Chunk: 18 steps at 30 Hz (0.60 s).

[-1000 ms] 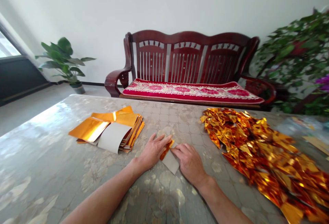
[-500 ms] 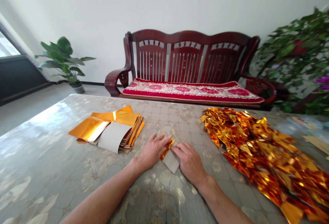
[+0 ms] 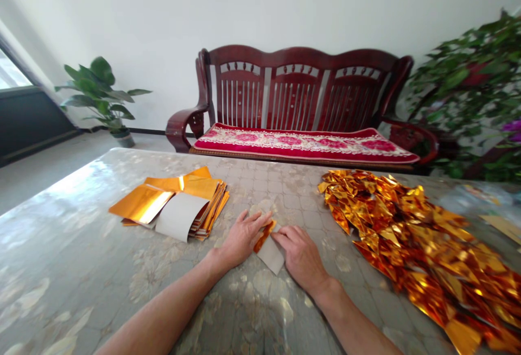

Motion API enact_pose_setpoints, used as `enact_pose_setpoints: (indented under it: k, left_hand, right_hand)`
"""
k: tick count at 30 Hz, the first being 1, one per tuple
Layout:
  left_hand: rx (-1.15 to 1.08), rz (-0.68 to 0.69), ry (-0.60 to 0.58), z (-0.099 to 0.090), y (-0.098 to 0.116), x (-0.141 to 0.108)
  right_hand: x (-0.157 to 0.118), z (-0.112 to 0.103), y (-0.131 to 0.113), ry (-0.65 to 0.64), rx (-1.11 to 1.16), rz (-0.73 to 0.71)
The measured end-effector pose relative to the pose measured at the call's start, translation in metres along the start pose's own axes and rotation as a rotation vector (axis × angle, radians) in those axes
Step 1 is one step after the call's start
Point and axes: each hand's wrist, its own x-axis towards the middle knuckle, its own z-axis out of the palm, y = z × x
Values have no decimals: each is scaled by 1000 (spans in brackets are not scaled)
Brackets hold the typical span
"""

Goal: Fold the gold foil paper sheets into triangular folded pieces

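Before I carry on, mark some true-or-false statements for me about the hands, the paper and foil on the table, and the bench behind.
1. The left hand and right hand are both touching the same small sheet. True.
2. The stack of flat sheets lies to the right of both hands. False: it lies to their left.
3. The heap of creased gold foil pieces is on the right side of the table. True.
4. Every sheet on top of the stack shows gold. False: one shows a plain grey face.
5. The wooden bench has a red and white patterned cover on its seat. True.
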Motion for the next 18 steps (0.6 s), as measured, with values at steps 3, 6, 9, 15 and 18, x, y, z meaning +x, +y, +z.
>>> enact_pose_setpoints:
  k: [3,6,9,15,18]
  left_hand:
    - [3,7,5,-1,1,0]
    - [8,7,8,-2,2,0]
    - [7,15,3,-2,2,-1]
    - [0,21,-6,-2,1,0]
    - [-3,23,-4,-1,0,0]
  right_hand:
    - [0,0,0,-8,-7,1]
    - [0,0,0,-13,-5,-1]
    - [0,1,0,-10,-2,-3]
    - [1,1,0,-8,-21,-14]
    - [2,0,-1,-12,-27,-21]
